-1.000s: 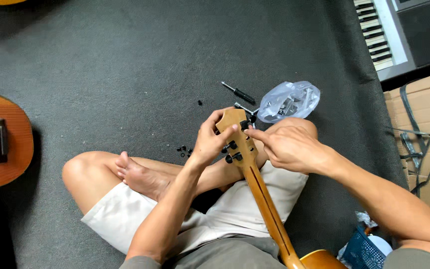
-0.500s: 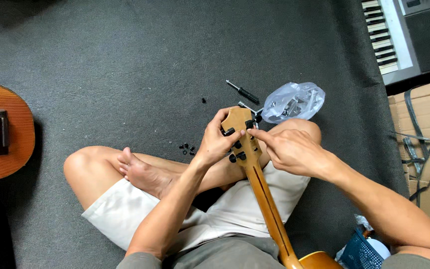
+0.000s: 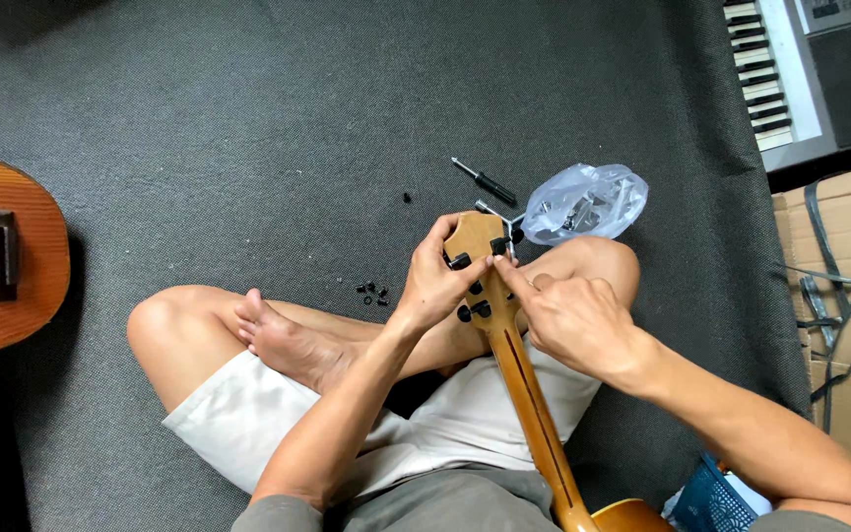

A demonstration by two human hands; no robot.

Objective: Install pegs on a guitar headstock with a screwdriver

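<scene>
While left hand grips the headstock, right hand fingers pinch a tuning peg.

headstock between hands, screwdriver beyond, bag right of it

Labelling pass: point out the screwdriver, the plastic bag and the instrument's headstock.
screwdriver (image 3: 492,185): head view, on its black handle, lying on the carpet.
plastic bag (image 3: 588,202): head view, on the middle of the crumpled clear bag.
headstock (image 3: 475,236): head view, on the bare wood at its upper end, between the hands.
</scene>
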